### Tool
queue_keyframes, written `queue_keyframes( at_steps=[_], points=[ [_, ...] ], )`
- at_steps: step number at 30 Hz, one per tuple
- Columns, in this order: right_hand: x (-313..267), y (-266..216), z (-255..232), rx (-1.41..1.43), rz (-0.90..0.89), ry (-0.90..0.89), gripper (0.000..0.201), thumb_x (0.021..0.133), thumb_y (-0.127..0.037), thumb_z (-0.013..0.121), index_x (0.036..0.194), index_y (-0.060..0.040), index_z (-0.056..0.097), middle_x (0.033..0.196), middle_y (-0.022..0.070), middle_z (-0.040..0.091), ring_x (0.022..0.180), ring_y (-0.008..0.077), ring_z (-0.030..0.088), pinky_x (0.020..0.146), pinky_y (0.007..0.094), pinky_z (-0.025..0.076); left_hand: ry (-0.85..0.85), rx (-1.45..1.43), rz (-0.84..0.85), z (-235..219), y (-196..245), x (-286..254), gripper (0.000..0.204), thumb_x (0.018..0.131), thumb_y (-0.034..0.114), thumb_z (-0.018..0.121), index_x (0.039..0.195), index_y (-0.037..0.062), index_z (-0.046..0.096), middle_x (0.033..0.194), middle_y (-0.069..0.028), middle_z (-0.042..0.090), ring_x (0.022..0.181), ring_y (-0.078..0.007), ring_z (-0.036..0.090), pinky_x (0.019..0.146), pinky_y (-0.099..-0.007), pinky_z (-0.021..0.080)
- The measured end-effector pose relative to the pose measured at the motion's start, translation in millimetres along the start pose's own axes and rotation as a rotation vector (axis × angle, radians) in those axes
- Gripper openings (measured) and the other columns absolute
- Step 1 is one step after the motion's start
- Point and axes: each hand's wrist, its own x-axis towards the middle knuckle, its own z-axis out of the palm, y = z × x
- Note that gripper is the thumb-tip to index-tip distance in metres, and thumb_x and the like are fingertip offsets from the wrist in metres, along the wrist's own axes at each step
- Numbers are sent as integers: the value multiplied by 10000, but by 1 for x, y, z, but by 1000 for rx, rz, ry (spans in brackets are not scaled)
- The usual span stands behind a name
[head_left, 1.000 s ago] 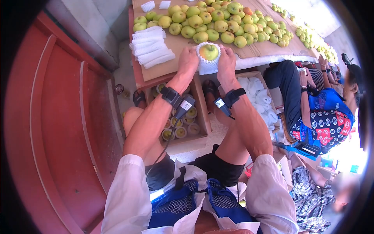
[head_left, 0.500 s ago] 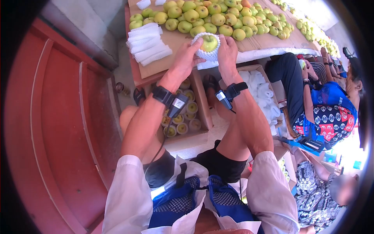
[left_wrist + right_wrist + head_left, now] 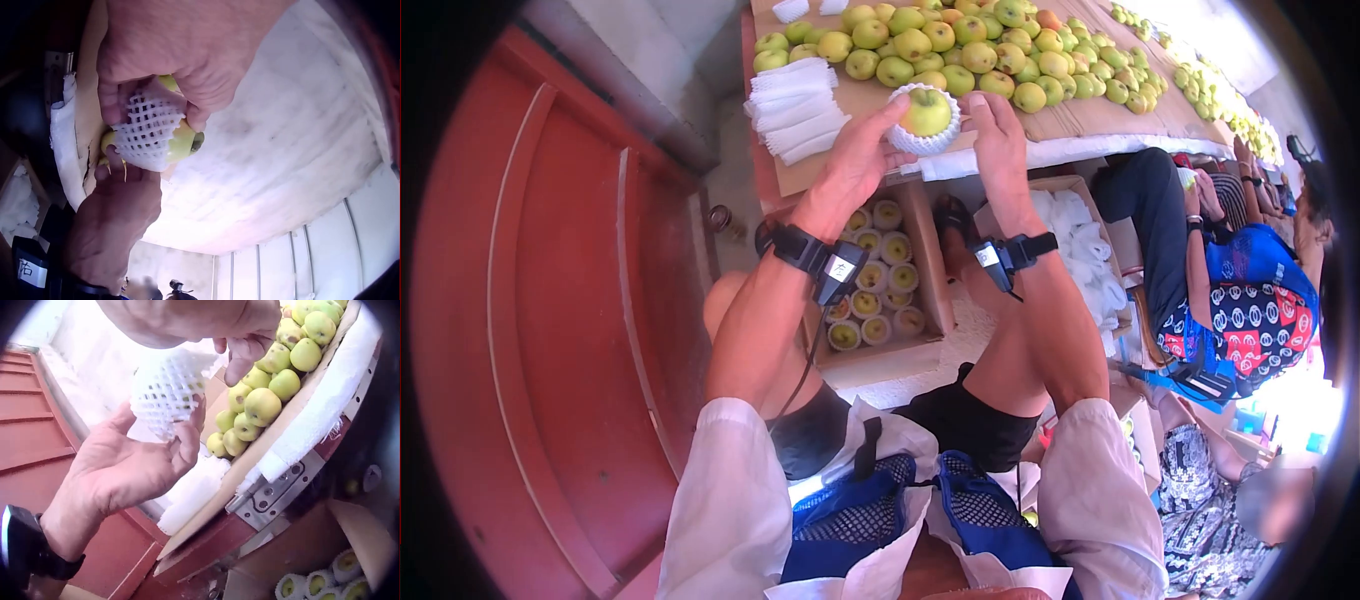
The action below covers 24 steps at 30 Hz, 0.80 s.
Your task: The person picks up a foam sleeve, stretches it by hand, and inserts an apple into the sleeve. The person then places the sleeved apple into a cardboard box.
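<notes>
A green apple [image 3: 927, 110] sits in a white foam net [image 3: 910, 140], held just above the near edge of the cardboard-covered table [image 3: 860, 105]. My left hand [image 3: 885, 140] cups the netted apple from the left and below. My right hand [image 3: 983, 118] pinches the net's right side. In the left wrist view the net [image 3: 147, 131] covers most of the apple [image 3: 181, 140], with left fingers [image 3: 112, 103] above and the right hand [image 3: 115, 187] below. In the right wrist view the net [image 3: 165, 390] lies against my left hand [image 3: 181, 434], and the right fingers [image 3: 240, 356] are at its upper edge.
A pile of bare green apples [image 3: 990, 50] covers the table beyond. A stack of white foam nets [image 3: 795, 105] lies to the left. Under the table stand a box of netted apples [image 3: 880, 285] and a box of nets [image 3: 1080, 245]. Red door [image 3: 550, 350] at left; seated people [image 3: 1240, 300] at right.
The netted apple has come up off the table edge. My left hand has shifted from its side to cupping it from beneath. The right hand stays on the net's right side.
</notes>
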Motion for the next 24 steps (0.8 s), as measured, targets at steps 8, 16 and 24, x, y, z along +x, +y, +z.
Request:
queue_keyframes(
  at_steps=[8, 16, 24],
  points=[
    [-33, -48, 1, -446, -272, -344, 822, 809, -329, 819, 1461, -21, 424, 1391, 194, 541, 1241, 321, 577, 1013, 416, 482, 10, 247, -16, -14, 24, -28, 438, 983, 386, 648, 1263, 49, 629, 1179, -66, 687, 1099, -156, 667, 921, -324, 557],
    [-75, -87, 40, -866, -317, -606, 916, 727, -279, 874, 1487, -104, 394, 1303, 248, 564, 1149, 432, 614, 952, 465, 517, 145, 432, -76, -24, 32, -78, 370, 937, 319, 683, 1155, 21, 669, 955, -65, 676, 864, -170, 633, 770, -318, 514],
    [-104, -58, 72, -899, -145, -658, 767, 756, -267, 831, 1411, -79, 479, 1262, 229, 587, 1156, 416, 611, 953, 461, 516, -158, 526, -193, -92, 2, -72, 359, 927, 419, 688, 1055, 84, 714, 850, 7, 646, 764, -96, 587, 626, -265, 458]
  ],
)
